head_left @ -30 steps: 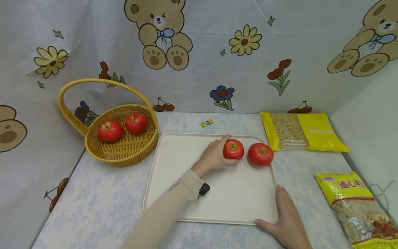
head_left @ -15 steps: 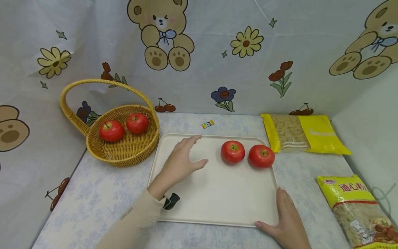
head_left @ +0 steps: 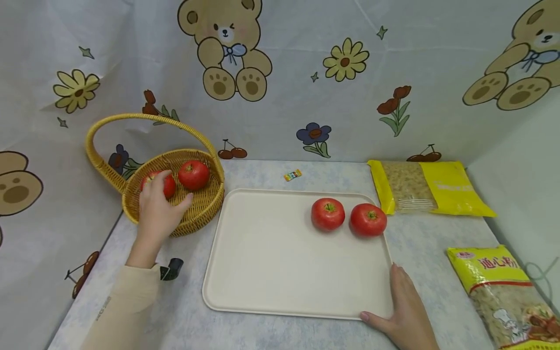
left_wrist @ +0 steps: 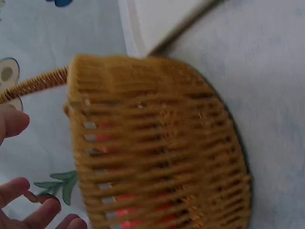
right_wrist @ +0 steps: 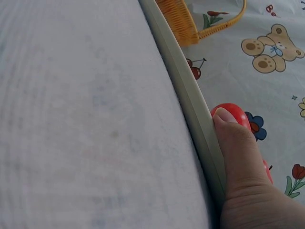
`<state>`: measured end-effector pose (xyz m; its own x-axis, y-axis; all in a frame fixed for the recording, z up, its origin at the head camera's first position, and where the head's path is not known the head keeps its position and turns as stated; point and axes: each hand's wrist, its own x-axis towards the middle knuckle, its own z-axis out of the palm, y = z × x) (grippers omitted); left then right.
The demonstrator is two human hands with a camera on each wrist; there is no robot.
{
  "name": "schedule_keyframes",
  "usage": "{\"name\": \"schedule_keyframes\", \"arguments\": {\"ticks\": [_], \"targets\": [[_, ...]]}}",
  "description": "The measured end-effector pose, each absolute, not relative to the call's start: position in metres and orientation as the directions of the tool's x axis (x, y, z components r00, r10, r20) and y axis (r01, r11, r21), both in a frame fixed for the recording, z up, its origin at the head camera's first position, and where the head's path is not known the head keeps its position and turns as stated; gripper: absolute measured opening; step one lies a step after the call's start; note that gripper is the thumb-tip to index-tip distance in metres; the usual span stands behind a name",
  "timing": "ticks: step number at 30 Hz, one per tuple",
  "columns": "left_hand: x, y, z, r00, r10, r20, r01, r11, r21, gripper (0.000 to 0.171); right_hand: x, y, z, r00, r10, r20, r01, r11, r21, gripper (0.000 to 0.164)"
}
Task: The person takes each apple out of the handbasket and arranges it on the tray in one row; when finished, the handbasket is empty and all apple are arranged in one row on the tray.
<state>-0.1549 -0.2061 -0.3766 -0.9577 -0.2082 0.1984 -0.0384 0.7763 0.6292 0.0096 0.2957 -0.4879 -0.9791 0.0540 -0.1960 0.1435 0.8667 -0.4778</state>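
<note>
My left hand (head_left: 158,209) is over the near left rim of the wicker basket (head_left: 192,228), fingers spread from the thumb. It partly covers the left red apple (head_left: 168,187) in the basket; another apple (head_left: 194,175) lies to its right. In the left wrist view the fingertips (left_wrist: 43,214) show beside the basket's woven wall (left_wrist: 152,152), with a gap to the thumb. My right hand (head_left: 407,306) rests at the front right corner of a white tray (head_left: 280,272), thumb at the front rim and straight fingers along the right side. Two apples (head_left: 327,214) sit at the tray's back right.
A yellow bag of pasta (head_left: 455,187) lies behind the tray at the right, and a second pasta bag (head_left: 503,291) lies near the right wall. A small wrapped packet (head_left: 292,175) is behind the tray. The basket's tall handle (head_left: 148,115) arches above it.
My left hand has let go of an apple at the tray's back right and moved left across the tray to the basket. The right hand has stayed at the tray corner.
</note>
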Motion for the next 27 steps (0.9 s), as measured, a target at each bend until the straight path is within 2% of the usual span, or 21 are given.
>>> {"name": "schedule_keyframes", "arguments": {"ticks": [7,18,22,27], "targets": [[-0.178,-0.245,-0.394,-0.956,-0.287,0.062,-0.19,0.766,0.614,0.09,0.011,0.297,-0.489,-0.986,0.043,-0.163,0.118,0.868,-0.483,0.15],[-0.199,-0.255,-0.4,-0.933,-0.348,-0.088,-0.325,0.713,0.622,0.098,0.01,0.296,-0.489,-0.982,0.052,-0.182,0.133,0.872,-0.471,0.151],[-0.204,-0.259,-0.402,-0.924,-0.363,-0.118,-0.354,0.7,0.62,0.098,0.009,0.295,-0.488,-0.978,0.062,-0.201,0.149,0.878,-0.455,0.152],[-0.21,-0.261,-0.406,-0.915,-0.391,-0.097,-0.363,0.695,0.621,0.097,0.009,0.296,-0.488,-0.971,0.075,-0.226,0.173,0.876,-0.451,0.152]]}}
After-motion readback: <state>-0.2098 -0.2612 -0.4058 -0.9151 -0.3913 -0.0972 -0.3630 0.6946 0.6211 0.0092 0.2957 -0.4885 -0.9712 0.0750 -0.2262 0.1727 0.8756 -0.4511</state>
